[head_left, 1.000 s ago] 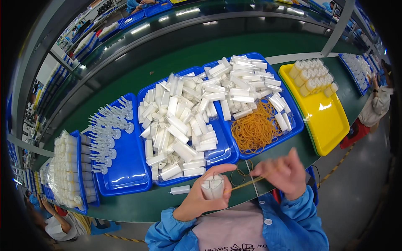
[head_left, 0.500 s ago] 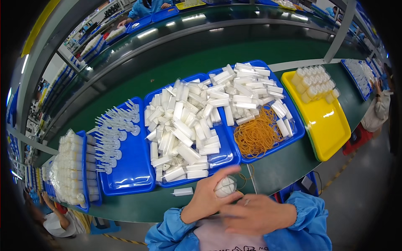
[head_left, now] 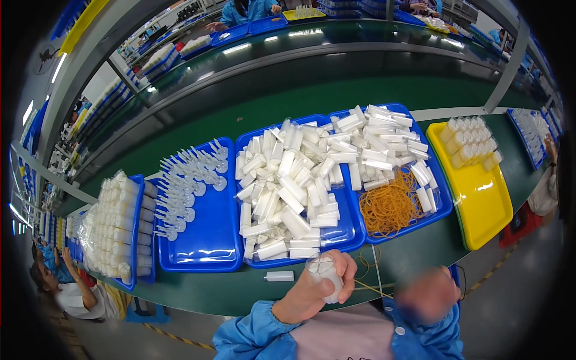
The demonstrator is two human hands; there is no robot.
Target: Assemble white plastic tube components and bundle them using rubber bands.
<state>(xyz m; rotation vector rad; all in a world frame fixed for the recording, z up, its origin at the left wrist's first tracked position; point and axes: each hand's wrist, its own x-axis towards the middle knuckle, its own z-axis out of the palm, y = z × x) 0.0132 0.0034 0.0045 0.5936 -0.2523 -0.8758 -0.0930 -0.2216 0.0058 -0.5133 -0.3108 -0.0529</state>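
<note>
My left hand [head_left: 309, 293] is wrapped round a round white bundle [head_left: 326, 276] with clear plastic at its top, upright above the table's near edge. A tan rubber band [head_left: 373, 289] runs stretched from beside the bundle to my right hand [head_left: 427, 295]. That hand is smeared, its separate fingers unclear, but the band ends at it. On the table beyond lies a loose rubber band [head_left: 370, 257]. One white block-like piece [head_left: 279, 276] rests left of my left hand. Blue trays ahead hold a heap of white pieces in clear wrap [head_left: 288, 192] and a pile of rubber bands [head_left: 390, 207].
Left stand a blue tray [head_left: 198, 255] with clear stemmed parts and a tilted tray of stacked white bundles [head_left: 111, 231]. At right, a yellow tray [head_left: 483, 207] holds more bundles. A metal frame post [head_left: 507, 72] rises behind. Other people sit at both sides and across.
My right hand has moved away to the right from the bundle, drawing the band out straight. The left hand has turned the bundle more upright. The whole view has shifted slightly.
</note>
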